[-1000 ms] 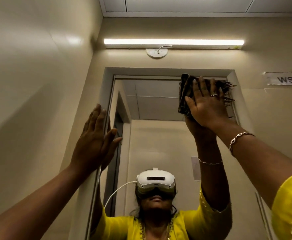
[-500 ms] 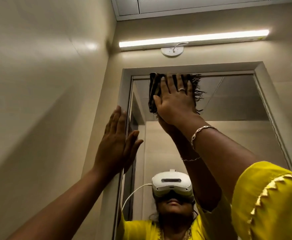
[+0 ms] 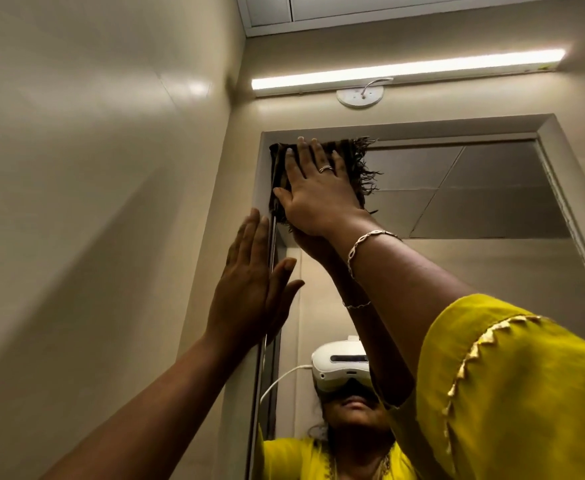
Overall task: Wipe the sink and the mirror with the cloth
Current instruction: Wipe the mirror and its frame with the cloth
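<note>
A tall mirror (image 3: 474,202) in a pale frame fills the wall ahead. A dark fringed cloth (image 3: 355,161) lies flat against the glass in the mirror's top left corner. My right hand (image 3: 313,192) presses on it with fingers spread, a ring on one finger and a bracelet at the wrist. My left hand (image 3: 253,289) rests flat and empty on the mirror's left frame, lower down. The sink is out of view. The glass reflects a person in a yellow top wearing a white headset.
A beige side wall (image 3: 93,202) stands close on the left, meeting the mirror wall at a corner. Above the mirror hang a lit tube light (image 3: 408,69) and a round white fitting (image 3: 360,95). My yellow sleeve (image 3: 509,393) covers the lower right.
My right hand has slid the cloth leftward across the top of the mirror, from the upper right to the top left corner. My left hand has stayed on the frame.
</note>
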Demonstrator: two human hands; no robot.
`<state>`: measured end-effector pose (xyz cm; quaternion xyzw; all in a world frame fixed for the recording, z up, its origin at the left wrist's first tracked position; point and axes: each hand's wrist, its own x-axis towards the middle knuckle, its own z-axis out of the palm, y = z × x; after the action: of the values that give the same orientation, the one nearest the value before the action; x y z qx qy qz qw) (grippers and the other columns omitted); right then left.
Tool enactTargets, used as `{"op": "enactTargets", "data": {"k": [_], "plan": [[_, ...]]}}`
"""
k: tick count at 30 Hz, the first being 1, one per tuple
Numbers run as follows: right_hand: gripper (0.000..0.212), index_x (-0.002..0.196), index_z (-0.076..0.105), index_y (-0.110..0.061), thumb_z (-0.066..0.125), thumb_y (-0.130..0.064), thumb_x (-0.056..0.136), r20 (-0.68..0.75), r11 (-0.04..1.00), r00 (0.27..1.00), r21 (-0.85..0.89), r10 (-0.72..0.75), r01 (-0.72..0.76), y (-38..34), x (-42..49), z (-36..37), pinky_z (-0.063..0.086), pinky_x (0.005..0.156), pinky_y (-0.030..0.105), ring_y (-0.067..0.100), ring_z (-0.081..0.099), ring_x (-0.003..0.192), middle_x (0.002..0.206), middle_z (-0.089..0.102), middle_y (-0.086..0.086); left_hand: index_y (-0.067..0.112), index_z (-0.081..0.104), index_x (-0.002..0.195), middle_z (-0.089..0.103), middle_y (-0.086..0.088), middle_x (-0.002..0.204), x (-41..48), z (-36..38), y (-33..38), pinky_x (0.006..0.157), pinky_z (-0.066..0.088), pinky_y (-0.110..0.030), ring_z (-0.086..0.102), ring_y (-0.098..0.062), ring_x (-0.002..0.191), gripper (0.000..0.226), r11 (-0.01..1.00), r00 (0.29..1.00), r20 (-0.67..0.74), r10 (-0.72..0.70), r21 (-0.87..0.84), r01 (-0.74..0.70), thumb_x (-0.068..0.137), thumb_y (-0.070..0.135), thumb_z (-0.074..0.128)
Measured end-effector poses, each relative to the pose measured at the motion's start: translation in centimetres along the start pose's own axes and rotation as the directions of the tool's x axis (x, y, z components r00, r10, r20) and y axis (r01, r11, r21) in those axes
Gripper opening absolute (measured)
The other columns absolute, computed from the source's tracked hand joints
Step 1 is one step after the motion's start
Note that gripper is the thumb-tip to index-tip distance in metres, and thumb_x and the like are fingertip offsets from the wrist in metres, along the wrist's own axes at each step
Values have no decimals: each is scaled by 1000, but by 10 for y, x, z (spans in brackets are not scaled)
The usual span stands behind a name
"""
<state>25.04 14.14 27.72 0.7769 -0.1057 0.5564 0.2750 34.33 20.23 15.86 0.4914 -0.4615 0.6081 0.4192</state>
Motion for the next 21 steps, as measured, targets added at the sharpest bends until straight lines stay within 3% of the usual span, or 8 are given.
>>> {"op": "enactTargets", "data": {"k": [4,10,21], "plan": [[60,148,-3,-16,21,-42,99,-20,1000,1000,15,7,-7,-5,-5,3,-12,114,41,22,-14,143,156,-13,7,15,3,134,4,-1,144,-1,-2,1,109,12,-31,5,-16,135,82,1000,1000,12,10,-3,-10,78,75,-2],[61,148,-4,-15,17,-43,99,-33,1000,999,3,-25,26,-12,-30,13,-14,114,40,22,-16,143,156,-14,7,11,6,134,20,-21,148,-1,-7,5,108,13,-37,10,-21,134,83,1000,1000,14,21,17,-21,81,74,2],[57,148,2,-17,20,-40,99,-90,999,995,-2,-43,43,31,-40,4,-9,117,36,17,-9,144,158,-7,3,-4,18,139,20,-24,147,0,-12,10,102,20,-43,13,-27,132,102,987,998,61,-2,162,-8,79,77,1]]}}
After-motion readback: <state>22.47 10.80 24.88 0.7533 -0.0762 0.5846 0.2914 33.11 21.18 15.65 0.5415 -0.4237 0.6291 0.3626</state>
